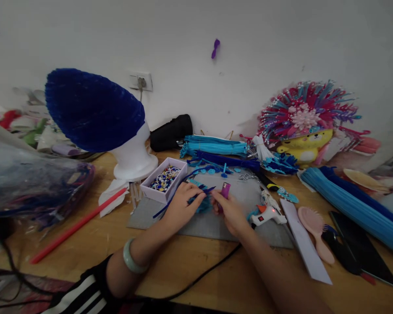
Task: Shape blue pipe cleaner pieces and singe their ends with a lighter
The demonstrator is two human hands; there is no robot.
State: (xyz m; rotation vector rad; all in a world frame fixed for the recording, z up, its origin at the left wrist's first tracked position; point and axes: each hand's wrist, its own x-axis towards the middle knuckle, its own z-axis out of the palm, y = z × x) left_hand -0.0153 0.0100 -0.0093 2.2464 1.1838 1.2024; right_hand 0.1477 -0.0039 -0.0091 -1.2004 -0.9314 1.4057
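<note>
My left hand [184,201] is closed over the mat, its thumb and fingertips pinching a dark blue pipe cleaner [210,190]. The tip of that strand points toward my other hand. In my right hand [228,212] a purple lighter [225,190] stands upright, held in curled fingers. The two hands are close together but apart, and I cannot make out a flame. Beneath and between them lies a teal fuzzy piece [203,204], partly covered by my left fingers. A white box of beads [145,190] sits just left of my left hand.
A grey mat [196,231] lies on the wooden table. To the right are a glue gun [269,215] with a red light, a white strip [303,240] and a hairbrush [312,222]. A foam head [131,157] with a blue cap and bundled blue pipe cleaners [216,146] stand behind.
</note>
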